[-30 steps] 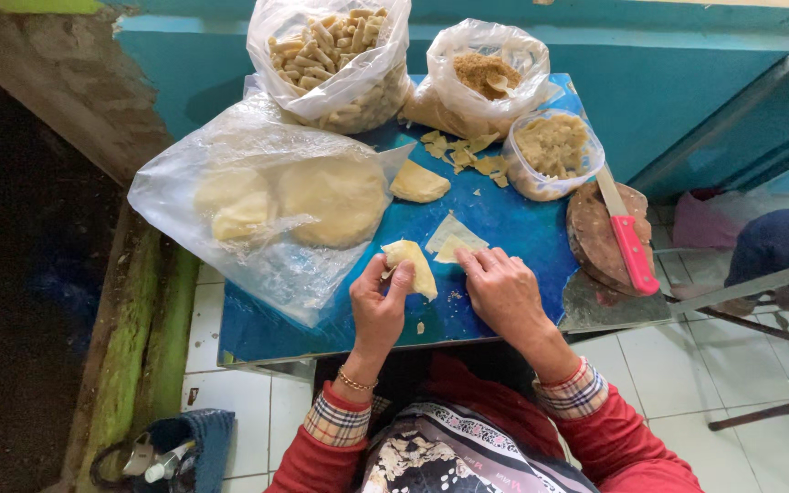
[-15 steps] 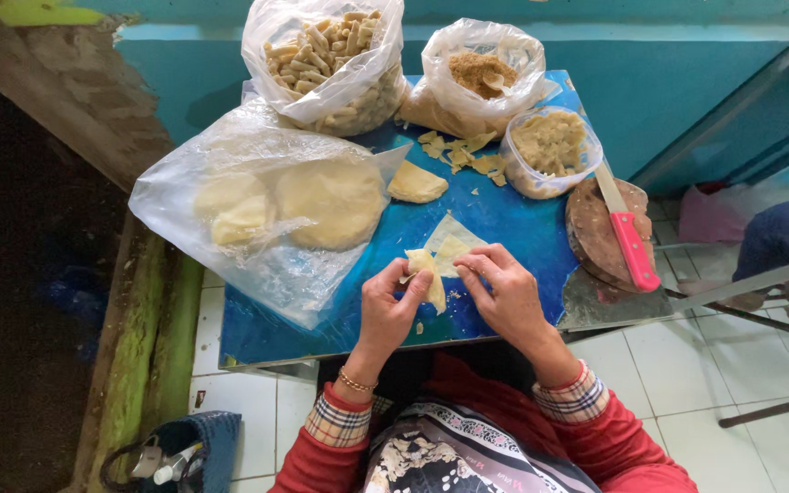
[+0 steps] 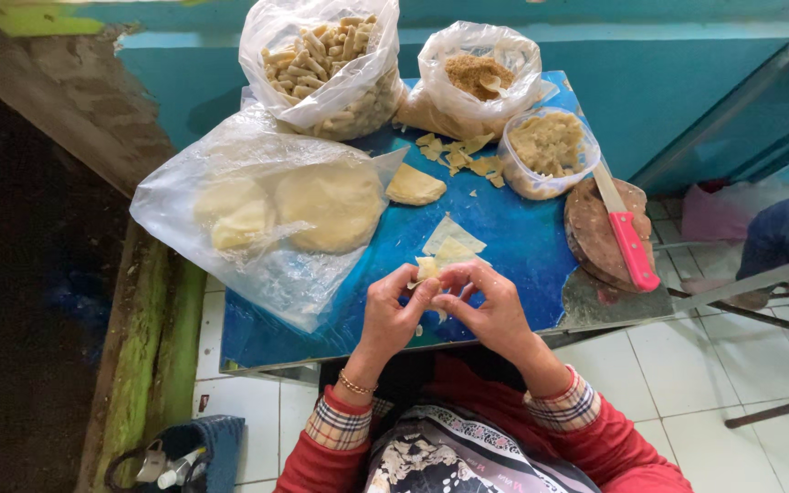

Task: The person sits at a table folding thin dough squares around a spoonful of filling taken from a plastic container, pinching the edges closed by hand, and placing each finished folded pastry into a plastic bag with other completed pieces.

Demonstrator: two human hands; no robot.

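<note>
Both hands are meeting near the table's near edge, just right of its middle. Left hand [image 3: 393, 315] is coming up from the near edge, wrist bent, a thin bracelet [image 3: 354, 383] on it, its fingers [image 3: 422, 290] curling inward and pinching a small piece of dough [image 3: 427, 267]. Right hand [image 3: 489, 310] is lying opposite, palm down, its fingers pressing together and touching the same piece from the right side. Red sleeves with plaid cuffs [image 3: 563, 409] are showing at both wrists.

The piece of dough is pale yellow, thin, folded; only its upper part is showing above the fingertips. Which way its long axis is running cannot be told, since the fingers are covering most of it.

Just beyond the hands, two flat pale wrappers [image 3: 454, 242] are lying on the blue table [image 3: 522, 246], overlapping. Further toward the far edge a folded yellow piece [image 3: 413, 186] is resting beside scattered scraps [image 3: 458, 157]. A large clear bag with round dough sheets [image 3: 276, 215] is covering the left side. At the far edge are sitting a bag of finished rolls [image 3: 326, 59], a bag of brown crumbs [image 3: 477, 78] and a tub of filling [image 3: 548, 151]. A knife with a pink handle [image 3: 627, 237] is lying on a round wooden board [image 3: 600, 233] at the right edge.
</note>
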